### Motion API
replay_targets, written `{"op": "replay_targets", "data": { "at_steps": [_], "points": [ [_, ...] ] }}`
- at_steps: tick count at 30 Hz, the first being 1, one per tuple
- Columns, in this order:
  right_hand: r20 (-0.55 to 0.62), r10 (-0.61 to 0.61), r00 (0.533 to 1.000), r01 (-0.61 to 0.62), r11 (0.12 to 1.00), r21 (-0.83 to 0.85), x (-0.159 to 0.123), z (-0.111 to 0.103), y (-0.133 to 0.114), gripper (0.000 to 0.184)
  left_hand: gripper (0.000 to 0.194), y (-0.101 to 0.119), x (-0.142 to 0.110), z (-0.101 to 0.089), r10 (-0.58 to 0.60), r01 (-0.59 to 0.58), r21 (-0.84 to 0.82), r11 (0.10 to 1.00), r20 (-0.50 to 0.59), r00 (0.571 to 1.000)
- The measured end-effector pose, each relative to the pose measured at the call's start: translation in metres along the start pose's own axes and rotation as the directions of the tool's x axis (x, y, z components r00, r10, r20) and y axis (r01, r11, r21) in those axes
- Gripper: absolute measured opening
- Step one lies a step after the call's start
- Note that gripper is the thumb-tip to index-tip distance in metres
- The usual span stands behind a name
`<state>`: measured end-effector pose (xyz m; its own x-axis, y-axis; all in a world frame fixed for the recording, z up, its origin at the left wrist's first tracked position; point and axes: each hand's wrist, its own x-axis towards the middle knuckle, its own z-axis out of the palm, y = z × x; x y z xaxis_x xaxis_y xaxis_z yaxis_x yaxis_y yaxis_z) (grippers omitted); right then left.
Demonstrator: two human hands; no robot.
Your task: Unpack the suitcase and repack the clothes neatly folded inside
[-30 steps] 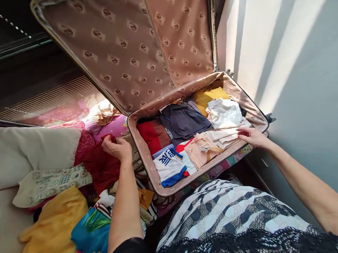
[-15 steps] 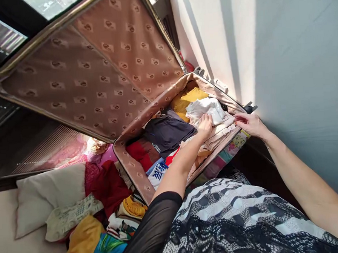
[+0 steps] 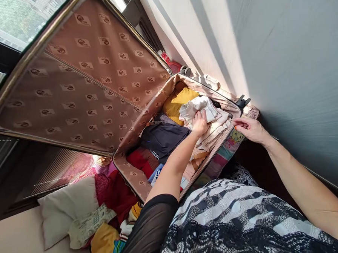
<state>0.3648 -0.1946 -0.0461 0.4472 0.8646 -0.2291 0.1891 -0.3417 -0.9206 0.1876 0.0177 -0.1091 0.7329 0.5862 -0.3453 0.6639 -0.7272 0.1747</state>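
Observation:
My left hand [image 3: 200,123] lies on a folded white garment [image 3: 198,107] inside an open suitcase [image 3: 138,183], its fingers spread over the cloth. Below that garment is a pile of pale pink folded clothes [image 3: 214,133]. At the suitcase's near right corner, my right hand [image 3: 251,129] hovers just outside the rim with fingers loosely apart and nothing visible in them. Dark folded clothing [image 3: 165,138] sits left of the pile, and a mustard-yellow garment [image 3: 180,100] lies behind it. Red clothing [image 3: 139,160] fills the far left corner.
The raised suitcase lid [image 3: 95,81] leans back toward the window. A pale wall [image 3: 282,71] runs close along the right. On the left lie a cream pillow [image 3: 69,207], dark red cloth [image 3: 118,193] and a yellow garment [image 3: 103,241]. A suitcase wheel [image 3: 243,102] juts out at the right corner.
My right hand has drawn off the clothes and rim, slightly outward. My left hand stays on the white garment, which looks more rumpled. The view has shifted and turned a little.

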Motion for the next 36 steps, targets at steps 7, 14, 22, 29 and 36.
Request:
{"op": "replay_targets", "data": {
  "at_steps": [7,14,22,29,36],
  "points": [
    [0.022,-0.002,1.000,0.002,1.000,0.011,0.000,0.004,0.001,0.040,0.091,0.006,0.001,0.005,-0.027,0.027,0.024,0.999,-0.005,1.000],
    [0.036,0.006,0.999,-0.006,1.000,0.004,-0.008,-0.005,-0.005,0.042,0.058,-0.034,0.021,-0.013,0.013,-0.015,-0.302,0.953,-0.010,1.000],
    [0.064,-0.053,0.997,0.053,0.999,-0.009,0.008,-0.005,-0.025,0.040,0.026,-0.092,0.037,-0.054,0.036,-0.079,-0.731,0.678,-0.075,0.997],
    [0.107,-0.049,0.993,0.053,0.998,-0.030,0.027,0.006,-0.044,0.038,0.026,-0.106,0.024,-0.049,-0.096,-0.051,-0.950,0.309,-0.084,0.992],
    [0.149,-0.022,0.989,0.021,1.000,0.005,0.021,0.013,-0.048,0.041,0.046,-0.133,-0.031,-0.053,-0.243,-0.015,-0.997,-0.070,0.002,0.970]
  ]
}}
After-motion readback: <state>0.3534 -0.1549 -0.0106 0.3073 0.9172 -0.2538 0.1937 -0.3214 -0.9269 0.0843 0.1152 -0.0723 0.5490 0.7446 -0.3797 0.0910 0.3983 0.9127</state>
